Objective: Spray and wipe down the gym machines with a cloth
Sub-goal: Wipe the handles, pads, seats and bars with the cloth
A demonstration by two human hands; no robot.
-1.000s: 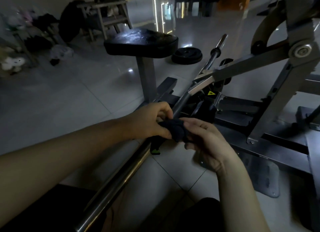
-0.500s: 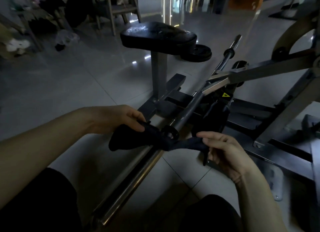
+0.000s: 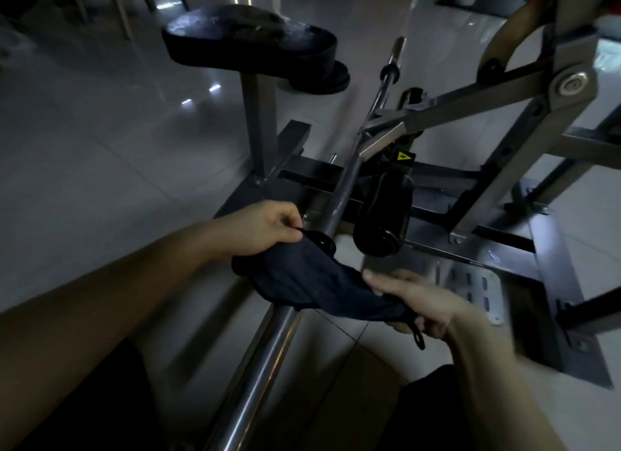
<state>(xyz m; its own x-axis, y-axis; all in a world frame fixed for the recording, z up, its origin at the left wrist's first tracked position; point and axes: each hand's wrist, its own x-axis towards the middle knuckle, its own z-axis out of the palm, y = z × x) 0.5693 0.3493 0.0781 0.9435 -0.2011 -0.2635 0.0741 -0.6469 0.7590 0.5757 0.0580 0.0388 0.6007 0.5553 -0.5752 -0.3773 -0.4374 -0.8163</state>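
The only label in sight is a yellow warning-triangle sticker (image 3: 401, 156) just above the machine's black roller pad (image 3: 383, 212); you can't read any writing on it. Your cloth (image 3: 309, 279) is dark, nearly black and creased. It is stretched across the steel bar (image 3: 265, 346) and draped over it between your hands. Your left hand (image 3: 260, 230) pinches the upper end between the thumb and curled fingers. Your right hand (image 3: 418, 299) has its fingers curled round the lower end, where a small loop dangles.
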